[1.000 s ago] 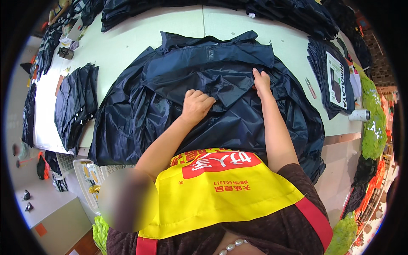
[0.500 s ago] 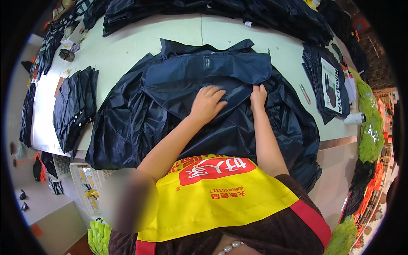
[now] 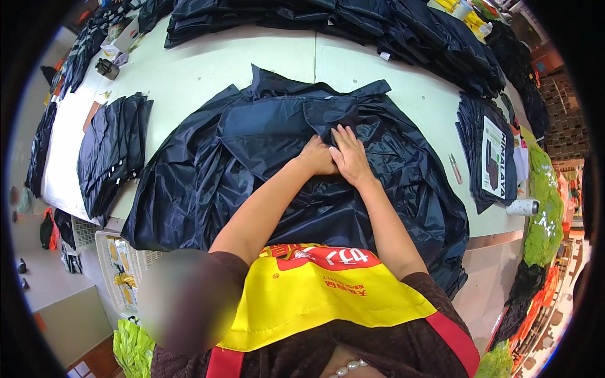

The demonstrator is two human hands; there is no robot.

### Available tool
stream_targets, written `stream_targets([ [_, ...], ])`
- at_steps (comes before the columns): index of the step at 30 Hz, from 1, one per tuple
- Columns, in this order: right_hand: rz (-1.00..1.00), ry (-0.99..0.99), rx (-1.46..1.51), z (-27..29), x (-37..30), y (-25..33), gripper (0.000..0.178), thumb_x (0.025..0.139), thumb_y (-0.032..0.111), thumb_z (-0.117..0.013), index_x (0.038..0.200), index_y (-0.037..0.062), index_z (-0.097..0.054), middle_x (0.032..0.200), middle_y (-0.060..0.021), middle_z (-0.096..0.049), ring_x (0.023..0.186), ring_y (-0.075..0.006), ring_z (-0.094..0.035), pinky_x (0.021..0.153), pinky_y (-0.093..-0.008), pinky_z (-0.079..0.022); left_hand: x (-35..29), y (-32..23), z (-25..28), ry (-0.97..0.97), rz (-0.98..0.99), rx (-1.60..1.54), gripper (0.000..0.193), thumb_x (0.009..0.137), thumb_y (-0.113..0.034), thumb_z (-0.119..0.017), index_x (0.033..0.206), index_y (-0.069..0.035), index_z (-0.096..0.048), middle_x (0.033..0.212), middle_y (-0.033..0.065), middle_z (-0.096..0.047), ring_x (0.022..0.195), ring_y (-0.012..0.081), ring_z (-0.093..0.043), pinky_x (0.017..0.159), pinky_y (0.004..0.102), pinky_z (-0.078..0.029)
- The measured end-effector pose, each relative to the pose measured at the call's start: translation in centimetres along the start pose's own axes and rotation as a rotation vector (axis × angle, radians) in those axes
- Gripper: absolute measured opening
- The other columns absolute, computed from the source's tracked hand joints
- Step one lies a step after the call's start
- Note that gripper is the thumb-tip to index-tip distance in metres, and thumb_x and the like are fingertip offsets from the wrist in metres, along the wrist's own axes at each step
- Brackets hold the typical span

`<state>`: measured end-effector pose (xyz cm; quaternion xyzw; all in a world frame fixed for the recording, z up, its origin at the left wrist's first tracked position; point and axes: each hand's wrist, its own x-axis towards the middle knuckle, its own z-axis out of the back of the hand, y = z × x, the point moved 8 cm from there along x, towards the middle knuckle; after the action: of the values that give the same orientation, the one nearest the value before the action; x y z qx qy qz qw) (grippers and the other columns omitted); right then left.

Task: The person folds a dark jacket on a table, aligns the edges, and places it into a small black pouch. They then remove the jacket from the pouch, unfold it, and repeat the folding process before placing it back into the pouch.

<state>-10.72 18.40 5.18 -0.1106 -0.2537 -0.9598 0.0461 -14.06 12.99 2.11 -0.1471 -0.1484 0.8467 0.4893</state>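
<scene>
A shiny dark navy garment [image 3: 271, 167], resembling a raincoat, lies spread over the table in front of me. On its upper part is a wide rectangular panel [image 3: 261, 120]; the right part of this panel is folded in toward the middle. My right hand [image 3: 353, 157] rests on the folded cloth, its fingers stretched out and nothing gripped. Close beside it, touching it, my left hand [image 3: 317, 157] presses at the fold. Its fingertips are hidden by the cloth and the right hand, so its grip does not show.
Stacked dark folded pieces [image 3: 113, 151] lie at the left. At the right are another dark stack [image 3: 476, 145] with a printed card [image 3: 495, 157], small snips [image 3: 455, 169] and a thread spool [image 3: 523, 207]. A long heap of dark garments [image 3: 340, 25] lines the far side.
My right hand has let go of the panel's right edge and now lies flat nearer the middle. The panel's right part is folded inward. My left hand has shifted slightly right and down.
</scene>
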Motion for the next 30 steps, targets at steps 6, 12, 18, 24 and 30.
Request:
stream_targets([
  [6,-0.125,-0.098,-0.303,-1.5,-0.7,-1.3,0.050,0.089,0.032,-0.053,0.131,0.0060,-0.046,0.138,-0.0155,-0.041,0.128,-0.0333,-0.036,0.098,-0.0515,-0.031,-12.2,-0.7,10.8,-0.716,0.169,0.063,0.046,0.066,-0.016,-0.072,0.109,-0.005,-0.058,0.117,0.0144,-0.053,0.115,0.0347,-0.044,0.097,0.0457,-0.032],
  [12,-0.107,-0.307,-0.256,0.3,-0.7,0.2,0.043,0.090,0.023,-0.052,0.131,0.0139,-0.047,0.135,-0.0113,-0.045,0.124,-0.0312,-0.041,0.100,-0.0517,-0.028,-19.9,12.5,5.0,-0.978,0.955,-1.366,0.071,0.072,-0.021,-0.076,0.129,0.004,-0.041,0.112,0.0142,-0.057,0.098,0.0218,-0.055,0.086,0.0336,-0.043],
  [18,-0.029,-0.403,-0.321,1.4,-0.8,2.6,0.043,0.087,0.022,-0.054,0.128,0.0121,-0.049,0.136,-0.0145,-0.043,0.127,-0.0341,-0.037,0.100,-0.0550,-0.027,-16.8,8.5,11.4,-1.206,0.495,-0.756,0.036,0.073,0.004,-0.060,0.108,-0.001,-0.055,0.092,0.0067,-0.061,0.080,0.0188,-0.059,0.071,0.0323,-0.048],
  [24,-0.061,0.014,-0.236,-2.8,-0.5,1.9,0.055,0.083,0.033,-0.060,0.130,0.0075,-0.046,0.136,-0.0179,-0.042,0.128,-0.0351,-0.034,0.101,-0.0565,-0.026,-9.1,2.2,6.2,-0.378,0.281,0.188,0.055,0.074,0.004,-0.053,0.124,-0.019,-0.053,0.111,0.0139,-0.050,0.083,0.0315,-0.061,0.067,0.0387,-0.053],
  [30,0.076,-0.048,-0.103,1.3,-0.8,4.8,0.060,0.084,0.037,-0.059,0.133,0.0075,-0.043,0.141,-0.0166,-0.036,0.131,-0.0355,-0.030,0.104,-0.0534,-0.025,-8.1,3.7,4.0,-0.227,0.272,0.112,0.065,0.069,-0.005,-0.062,0.131,-0.013,-0.044,0.126,0.0184,-0.045,0.090,0.0350,-0.061,0.072,0.0421,-0.053],
])
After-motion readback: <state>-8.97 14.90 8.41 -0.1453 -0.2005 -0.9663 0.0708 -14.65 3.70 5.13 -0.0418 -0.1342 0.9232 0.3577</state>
